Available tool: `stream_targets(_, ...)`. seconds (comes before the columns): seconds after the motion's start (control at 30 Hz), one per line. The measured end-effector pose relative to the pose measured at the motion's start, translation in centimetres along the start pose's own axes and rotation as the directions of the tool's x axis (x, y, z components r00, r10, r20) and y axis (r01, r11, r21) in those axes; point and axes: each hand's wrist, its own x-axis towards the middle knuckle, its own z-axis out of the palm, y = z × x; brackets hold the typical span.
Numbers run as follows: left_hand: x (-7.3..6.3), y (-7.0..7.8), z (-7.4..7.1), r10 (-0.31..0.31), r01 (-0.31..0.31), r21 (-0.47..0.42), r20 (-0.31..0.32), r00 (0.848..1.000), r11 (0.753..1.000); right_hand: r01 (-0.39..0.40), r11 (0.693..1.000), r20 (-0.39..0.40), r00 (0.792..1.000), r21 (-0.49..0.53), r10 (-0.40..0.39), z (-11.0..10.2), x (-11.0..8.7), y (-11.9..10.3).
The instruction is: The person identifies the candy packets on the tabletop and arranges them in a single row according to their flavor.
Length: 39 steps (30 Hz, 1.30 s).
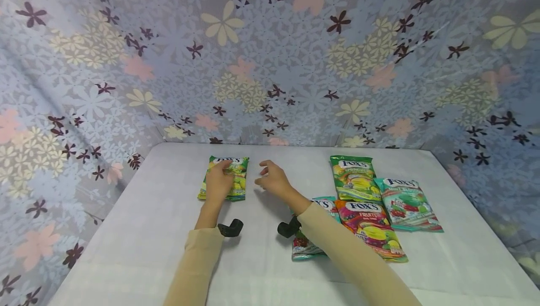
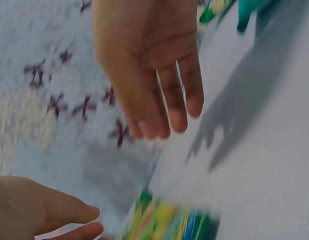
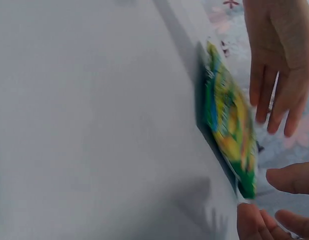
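A green and yellow FOX'S candy bag point(image 1: 239, 185) lies flat on the left part of the white table. Over it, in the head view, is my left hand point(image 1: 219, 182), which covers part of its front. The right wrist view shows a gap between the left hand's loosely extended fingers point(image 3: 274, 107) and the bag point(image 3: 229, 120). My right hand point(image 1: 275, 182) hovers to the right of the bag, palm turned inward and fingers slightly bent, with nothing held. Both hands also appear in the left wrist view, the right hand point(image 2: 149, 55) above and the left hand point(image 2: 39, 210) at lower left.
On the right lie a green FOX'S bag point(image 1: 353, 179), a mint-coloured one point(image 1: 409, 205), a red-orange fruits one point(image 1: 371, 231) and a teal one point(image 1: 303, 245) partly hidden under my right forearm. A flowered cloth point(image 1: 270, 62) rises behind the white table point(image 1: 143, 231).
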Motion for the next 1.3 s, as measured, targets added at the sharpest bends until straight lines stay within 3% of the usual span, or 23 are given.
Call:
stream_targets(0.13,-0.2,1.9,2.5,0.047,-0.043,-0.043,0.086,0.995,0.998,-0.015,1.000,-0.004,1.000,0.024,0.015,-2.0,-0.9,0.5)
stream_targets(0.3,-0.4,4.1,6.1,0.092,-0.085,-0.046,0.200,0.975,0.995,-0.010,1.000,-0.048,0.999,-0.029,0.008,-4.8,-2.3,1.6)
stream_targets(0.47,-0.8,6.4,8.9,0.090,-0.077,-0.054,0.296,0.951,0.996,-0.040,0.995,-0.095,0.995,-0.094,0.031,-8.1,-3.7,3.6)
stream_targets(0.7,-1.4,8.5,12.4,0.075,-0.074,-0.020,0.405,0.911,0.997,-0.076,0.996,-0.139,0.988,-0.055,0.068,-12.4,-5.2,6.4)
stream_targets(0.83,-2.2,9.3,13.7,0.086,-0.071,-0.050,0.473,0.877,0.996,-0.083,0.996,-0.190,0.979,-0.045,0.073,-14.3,-6.4,7.8)
stream_targets(0.87,-2.2,8.8,14.4,0.119,-0.098,-0.069,0.474,0.873,0.993,-0.084,0.995,-0.203,0.976,-0.044,0.074,-14.7,-6.7,8.0)
stream_targets(1.07,-3.0,9.8,15.6,0.164,-0.140,-0.086,0.521,0.838,0.986,-0.140,0.990,-0.265,0.955,0.003,0.136,-17.1,-8.6,9.4)
stream_targets(1.1,-3.3,10.7,15.4,0.144,-0.124,-0.072,0.536,0.832,0.990,-0.152,0.988,-0.279,0.949,0.011,0.149,-17.6,-8.9,9.6)
stream_targets(1.3,-3.6,11.2,16.3,0.144,-0.142,-0.044,0.523,0.840,0.989,-0.212,0.977,-0.348,0.919,-0.035,0.187,-19.1,-9.9,10.9)
